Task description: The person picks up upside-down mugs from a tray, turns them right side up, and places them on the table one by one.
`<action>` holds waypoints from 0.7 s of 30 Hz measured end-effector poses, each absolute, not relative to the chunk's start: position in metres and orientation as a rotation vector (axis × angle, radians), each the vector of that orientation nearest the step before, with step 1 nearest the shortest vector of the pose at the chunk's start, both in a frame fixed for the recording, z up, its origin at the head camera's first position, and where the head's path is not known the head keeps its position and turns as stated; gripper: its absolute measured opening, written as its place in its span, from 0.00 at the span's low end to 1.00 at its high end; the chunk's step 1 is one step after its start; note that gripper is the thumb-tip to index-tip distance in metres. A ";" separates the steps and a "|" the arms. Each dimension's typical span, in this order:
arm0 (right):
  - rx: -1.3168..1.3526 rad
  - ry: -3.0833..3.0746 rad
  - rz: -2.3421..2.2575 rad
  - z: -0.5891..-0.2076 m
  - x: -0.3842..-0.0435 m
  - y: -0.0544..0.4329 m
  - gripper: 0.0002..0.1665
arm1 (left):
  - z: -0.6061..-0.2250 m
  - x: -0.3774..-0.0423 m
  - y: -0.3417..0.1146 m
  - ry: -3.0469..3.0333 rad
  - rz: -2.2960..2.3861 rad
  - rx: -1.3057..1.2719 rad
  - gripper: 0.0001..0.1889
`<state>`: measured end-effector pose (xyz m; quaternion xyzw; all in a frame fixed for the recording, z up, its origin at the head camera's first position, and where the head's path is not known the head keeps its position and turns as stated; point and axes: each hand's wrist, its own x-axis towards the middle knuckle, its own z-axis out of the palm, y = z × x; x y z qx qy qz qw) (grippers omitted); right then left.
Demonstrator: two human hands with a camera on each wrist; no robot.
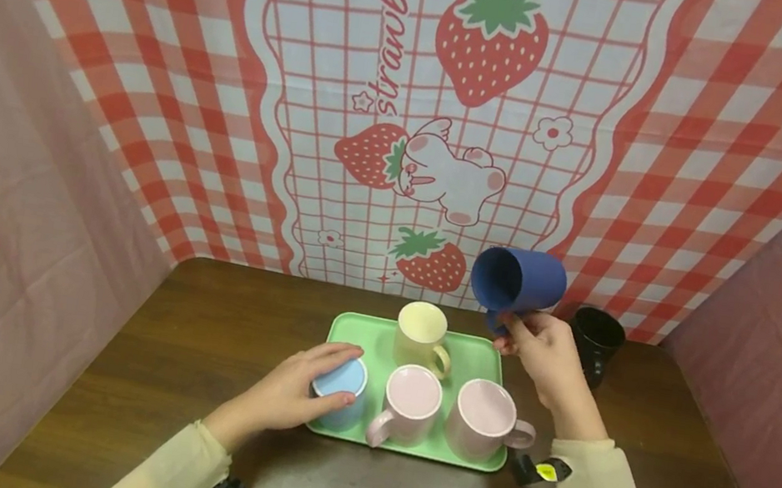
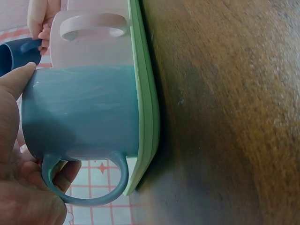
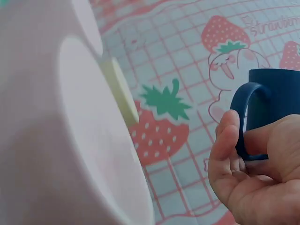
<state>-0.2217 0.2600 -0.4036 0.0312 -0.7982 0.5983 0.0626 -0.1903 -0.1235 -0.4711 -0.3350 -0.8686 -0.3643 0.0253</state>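
Note:
My right hand (image 1: pixel 544 356) pinches the handle of a dark blue mug (image 1: pixel 540 283), holding it in the air above the tray's back right corner. That mug lies tipped on its side, its mouth facing left. My left hand (image 1: pixel 297 386) grips a light blue mug (image 1: pixel 343 414) near its rim, thumb on one side and fingers on the other. The light blue mug stands upright on the front left of a green tray (image 1: pixel 487 360); its handle (image 2: pixel 89 201) shows in the left wrist view. Beside it on the tray are two pink mugs (image 1: pixel 409 424) (image 1: pixel 472 437) and a yellow mug (image 1: pixel 416 353) behind.
A black mug (image 1: pixel 598 330) stands on the brown table (image 1: pixel 196 333) at the back right, behind my right hand. A strawberry-patterned cloth (image 1: pixel 307 96) hangs behind the table. Pink curtains (image 1: pixel 10 204) border both sides.

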 end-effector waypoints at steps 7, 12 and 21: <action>0.110 -2.231 2.208 -0.403 -0.212 0.246 0.14 | -0.472 -0.191 -0.124 -2.692 -1.125 -1.030 0.32; 0.054 -2.141 2.384 -0.403 -0.204 0.238 0.12 | -0.472 -0.191 -0.123 -2.688 -1.121 -1.030 0.32; -0.004 -2.010 2.627 -0.414 -0.195 0.223 0.14 | -0.472 -0.189 -0.123 -2.696 -1.126 -1.016 0.33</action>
